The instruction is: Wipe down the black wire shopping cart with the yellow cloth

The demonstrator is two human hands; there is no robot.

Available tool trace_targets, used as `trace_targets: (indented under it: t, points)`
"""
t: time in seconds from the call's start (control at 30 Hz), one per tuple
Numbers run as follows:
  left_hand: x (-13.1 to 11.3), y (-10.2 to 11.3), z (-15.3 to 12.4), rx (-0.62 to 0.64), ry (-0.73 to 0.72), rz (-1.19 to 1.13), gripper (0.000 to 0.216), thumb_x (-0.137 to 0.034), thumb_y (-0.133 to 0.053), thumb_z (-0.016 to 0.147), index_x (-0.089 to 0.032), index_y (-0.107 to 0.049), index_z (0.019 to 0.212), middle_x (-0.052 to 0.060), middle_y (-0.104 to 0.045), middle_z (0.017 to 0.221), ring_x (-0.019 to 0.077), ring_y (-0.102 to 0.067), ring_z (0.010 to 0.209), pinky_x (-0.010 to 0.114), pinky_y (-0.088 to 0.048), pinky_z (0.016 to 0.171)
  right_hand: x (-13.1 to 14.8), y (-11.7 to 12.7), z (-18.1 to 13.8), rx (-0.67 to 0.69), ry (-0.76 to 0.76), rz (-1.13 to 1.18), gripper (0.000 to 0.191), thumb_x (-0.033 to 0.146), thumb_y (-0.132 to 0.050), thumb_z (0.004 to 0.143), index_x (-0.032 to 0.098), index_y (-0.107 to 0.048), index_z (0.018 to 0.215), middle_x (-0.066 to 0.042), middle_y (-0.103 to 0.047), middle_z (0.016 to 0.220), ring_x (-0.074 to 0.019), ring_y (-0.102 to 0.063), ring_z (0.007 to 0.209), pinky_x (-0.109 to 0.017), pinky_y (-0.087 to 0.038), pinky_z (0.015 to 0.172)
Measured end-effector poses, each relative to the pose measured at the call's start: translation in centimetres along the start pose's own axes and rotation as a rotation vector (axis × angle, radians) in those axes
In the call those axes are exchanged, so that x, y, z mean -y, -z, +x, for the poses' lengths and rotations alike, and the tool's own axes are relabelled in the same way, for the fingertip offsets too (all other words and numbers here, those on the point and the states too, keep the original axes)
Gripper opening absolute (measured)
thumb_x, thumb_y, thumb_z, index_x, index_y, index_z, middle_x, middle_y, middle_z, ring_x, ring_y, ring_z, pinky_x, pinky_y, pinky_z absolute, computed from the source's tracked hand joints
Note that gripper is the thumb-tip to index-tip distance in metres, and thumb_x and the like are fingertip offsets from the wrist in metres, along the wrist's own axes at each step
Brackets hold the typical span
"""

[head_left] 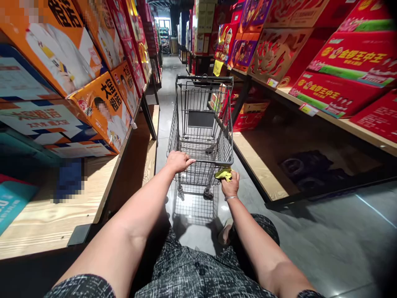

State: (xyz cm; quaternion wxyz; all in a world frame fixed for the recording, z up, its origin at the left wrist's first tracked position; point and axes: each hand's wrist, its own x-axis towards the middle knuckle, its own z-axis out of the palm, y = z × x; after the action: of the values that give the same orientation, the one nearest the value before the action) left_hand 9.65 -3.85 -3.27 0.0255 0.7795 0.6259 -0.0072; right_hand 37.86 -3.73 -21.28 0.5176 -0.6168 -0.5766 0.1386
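A dark wire shopping cart (201,119) stands on the floor right in front of me. My left hand (179,161) is closed over the left end of its near bar. Beside the cart's near right corner, my right hand (231,184) is closed on a crumpled yellow cloth (225,174). The cloth lies against or just under the cart's wire side; whether it touches cannot be made out. A thin bracelet circles my right wrist. Through the wire, nothing shows inside the cart's basket.
Orange cartons (102,111) fill the left shelf, with a wooden board (89,186) below. Red gift boxes (350,62) line the right shelf (260,165), whose lower corner juts near the cart. A tiled aisle (173,62) runs ahead between the shelves. Dark bundled items (310,167) lie underneath.
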Motion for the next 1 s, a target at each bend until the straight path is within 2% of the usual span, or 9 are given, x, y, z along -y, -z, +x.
trace_targets:
  t: [0.13, 0.3, 0.4, 0.5, 0.6, 0.7, 0.8, 0.9, 1.0]
  points:
    - [0.9, 0.2, 0.6, 0.0, -0.003, -0.004, 0.059, -0.066, -0.034, 0.104, -0.025, -0.077, 0.096, 0.006, -0.077, 0.11, 0.0257, -0.068, 0.107, 0.037, -0.041, 0.087, 0.8, -0.2, -2.1, 0.128, 0.137, -0.112, 0.029, 0.02, -0.061, 0.069, 0.023, -0.065, 0.097, -0.006, -0.054, 0.107, -0.0224, -0.054, 0.102, -0.038, -0.051, 0.093]
    - [1.3, -0.1, 0.8, -0.015, -0.013, -0.015, 0.058, -0.065, -0.035, 0.104, -0.026, -0.077, 0.097, 0.006, -0.077, 0.107, 0.026, -0.067, 0.108, 0.039, -0.041, 0.089, 5.2, -1.6, -2.7, 0.31, 0.507, -0.207, 0.04, 0.012, -0.061, 0.077, 0.031, -0.074, 0.109, -0.007, -0.061, 0.125, -0.027, -0.051, 0.115, -0.044, -0.047, 0.102]
    - [1.5, -0.5, 0.8, -0.043, -0.01, -0.028, 0.058, -0.065, -0.036, 0.103, -0.026, -0.077, 0.095, 0.006, -0.077, 0.104, 0.0263, -0.068, 0.107, 0.04, -0.04, 0.09, 6.7, -2.8, -2.2, 0.41, 0.547, -0.296, 0.039, 0.012, -0.06, 0.084, 0.035, -0.075, 0.113, -0.008, -0.064, 0.128, -0.0286, -0.05, 0.114, -0.044, -0.045, 0.098]
    - [1.7, -0.7, 0.9, -0.052, -0.015, -0.04, 0.057, -0.066, -0.037, 0.103, -0.025, -0.076, 0.093, 0.005, -0.077, 0.102, 0.026, -0.067, 0.106, 0.04, -0.039, 0.092, 5.3, -3.2, -3.3, 0.525, 0.507, -0.376, 0.038, 0.009, -0.058, 0.085, 0.034, -0.075, 0.108, -0.007, -0.068, 0.122, -0.0238, -0.052, 0.098, -0.035, -0.046, 0.081]
    - [1.9, -0.7, 1.0, -0.052, -0.021, -0.055, 0.058, -0.066, -0.038, 0.102, -0.025, -0.077, 0.093, 0.006, -0.076, 0.101, 0.0263, -0.067, 0.105, 0.041, -0.039, 0.093, 2.4, -2.7, -5.3, 0.571, 0.481, -0.396, 0.038, 0.004, -0.058, 0.074, 0.03, -0.075, 0.096, -0.004, -0.07, 0.108, -0.0194, -0.049, 0.085, -0.028, -0.041, 0.069]
    - [2.0, -0.6, 1.1, -0.049, -0.025, -0.067, 0.057, -0.065, -0.039, 0.102, -0.024, -0.078, 0.094, 0.007, -0.076, 0.1, 0.0272, -0.067, 0.106, 0.042, -0.038, 0.094, 0.4, -1.9, -6.2, 0.54, 0.442, -0.391, 0.04, 0.002, -0.056, 0.066, 0.027, -0.074, 0.091, -0.005, -0.067, 0.101, -0.0182, -0.046, 0.08, -0.028, -0.041, 0.067]
    - [2.0, -0.5, 1.1, -0.042, -0.024, -0.061, 0.057, -0.065, -0.038, 0.102, -0.025, -0.078, 0.095, 0.007, -0.076, 0.101, 0.0269, -0.067, 0.106, 0.042, -0.038, 0.093, 0.3, -1.2, -5.3, 0.467, 0.384, -0.396, 0.038, 0.005, -0.056, 0.067, 0.025, -0.074, 0.093, -0.006, -0.064, 0.098, -0.0177, -0.046, 0.079, -0.028, -0.043, 0.07]
    - [2.1, -0.4, 1.1, -0.03, -0.023, -0.06, 0.055, -0.064, -0.039, 0.102, -0.026, -0.078, 0.099, 0.007, -0.076, 0.106, 0.0272, -0.066, 0.109, 0.042, -0.038, 0.095, 2.2, 0.6, -2.3, 0.332, 0.338, -0.371, 0.034, 0.01, -0.056, 0.074, 0.023, -0.073, 0.1, -0.007, -0.061, 0.099, -0.0195, -0.052, 0.088, -0.031, -0.048, 0.079]
    - [2.2, -0.2, 1.2, -0.025, -0.026, -0.108, 0.049, -0.062, -0.043, 0.101, -0.029, -0.078, 0.108, 0.006, -0.076, 0.113, 0.0286, -0.064, 0.114, 0.044, -0.036, 0.1, 5.2, 3.6, 1.7, 0.123, 0.345, -0.284, 0.032, 0.017, -0.061, 0.079, 0.025, -0.073, 0.108, -0.01, -0.061, 0.113, -0.0252, -0.055, 0.106, -0.041, -0.05, 0.095]
